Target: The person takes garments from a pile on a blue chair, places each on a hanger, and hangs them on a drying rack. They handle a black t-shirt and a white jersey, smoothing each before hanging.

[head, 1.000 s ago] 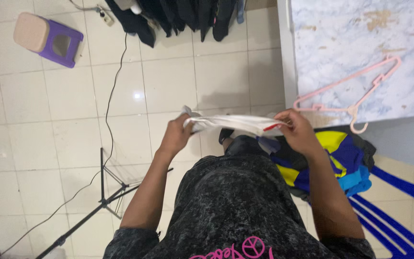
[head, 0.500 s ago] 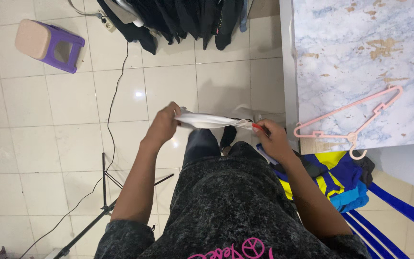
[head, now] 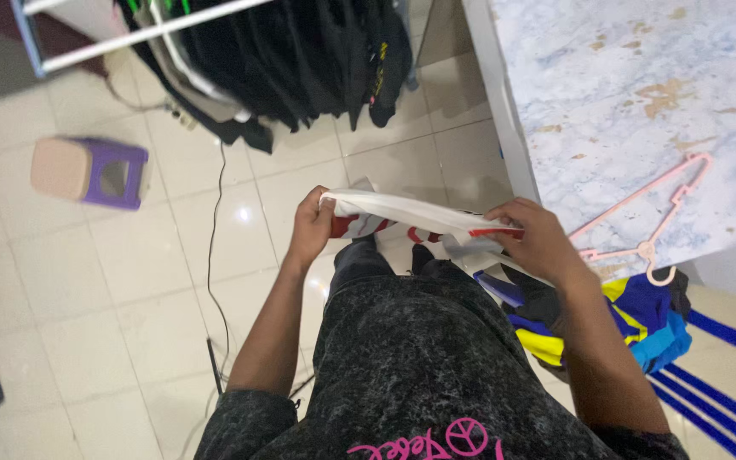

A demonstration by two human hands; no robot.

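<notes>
White garment (head: 402,213) with red markings, stretched level between both hands in front of the body, above the tiled floor (head: 129,281). Left hand (head: 311,226) closed on the garment's left end, fingers curled over the bunched edge; right hand (head: 531,238) closed on the right end, thumb and fingers pinching the fabric beside a red trim. Nearest the camera, dark mottled shirt (head: 419,358) with pink print at the hem of view. Just right of the right forearm, heap of blue, yellow and turquoise clothes (head: 641,319) lying on a blue slatted seat (head: 717,375). Left of the body, thin black cable (head: 212,255) running across the tiles. Beyond the hands at right, marble-patterned table (head: 623,85) bearing a pink hanger (head: 649,221), hook over the near edge. Farther left, purple stool (head: 91,170) with beige top. Farthest, dark garments (head: 300,60) hanging from a white rail (head: 146,32).
</notes>
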